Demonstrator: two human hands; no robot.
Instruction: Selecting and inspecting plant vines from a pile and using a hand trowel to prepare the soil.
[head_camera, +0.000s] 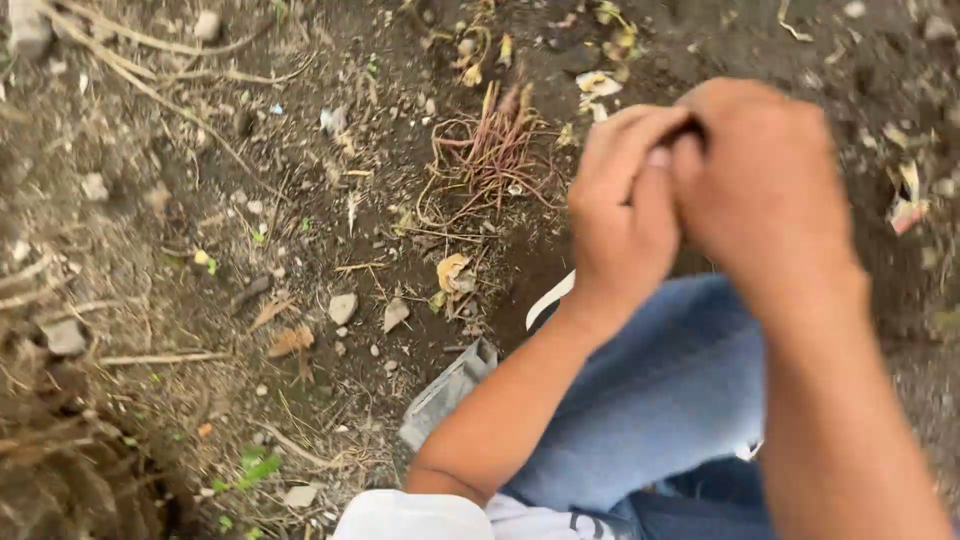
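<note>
My left hand (620, 215) and my right hand (765, 185) are pressed together above dark soil, both blurred by motion. The fingers of both are curled shut and their tips meet near the top. A small dark spot shows between the fingertips, and I cannot tell if it is a thing or a shadow. A clump of reddish-brown roots (490, 150) lies on the soil just left of my left hand, apart from it. My knee in blue jeans (660, 390) is below the hands.
A grey shoe (445, 390) rests on the ground by my left forearm. Small stones (342, 306), dry leaves (290, 340) and thin twigs are scattered over the soil to the left. Yellowed leaf bits (600, 85) lie beyond the hands. A green sprout (255, 468) grows at the lower left.
</note>
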